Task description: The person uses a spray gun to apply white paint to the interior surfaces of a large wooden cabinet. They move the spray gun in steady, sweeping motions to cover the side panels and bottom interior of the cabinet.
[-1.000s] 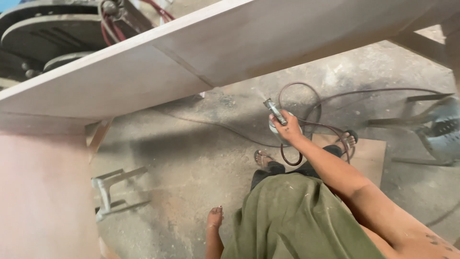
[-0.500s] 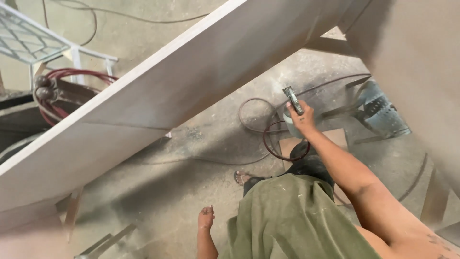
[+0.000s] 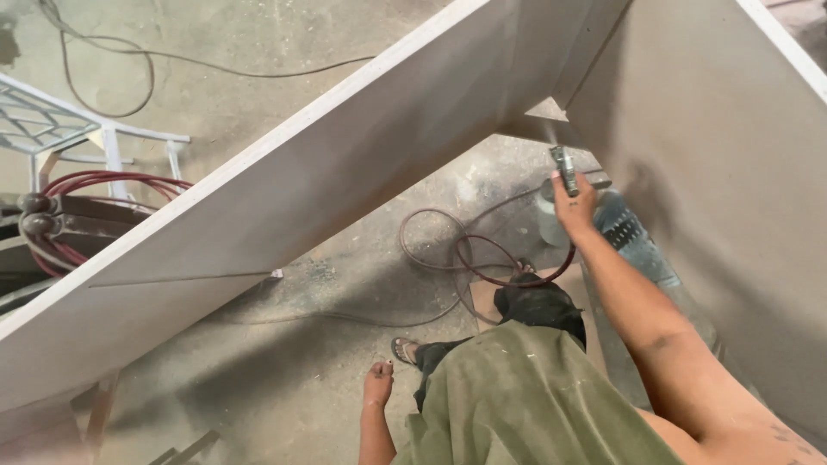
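My right hand [image 3: 573, 204] is stretched forward and shut on a small metal spray gun [image 3: 564, 170], whose nozzle points up at the inner corner where a long pale board [image 3: 327, 181] meets a second upright panel [image 3: 715, 172]. A faint mist hangs at the nozzle tip. Below the hand hangs the gun's pale cup [image 3: 549, 215]. A dark red hose [image 3: 469, 254] loops over the dusty floor beneath it. My left hand [image 3: 377, 383] hangs low beside my olive shorts, fingers curled, holding nothing.
A white metal frame [image 3: 103, 138] stands at the far left beside coiled red hoses [image 3: 103, 185]. A thin cable [image 3: 215, 65] trails over the concrete floor at the top. A grey perforated metal object [image 3: 633, 237] lies beyond my right arm.
My view has swung right and closer to the panel corner. My right hand has risen with the spray gun toward that corner. The left hand stays low.
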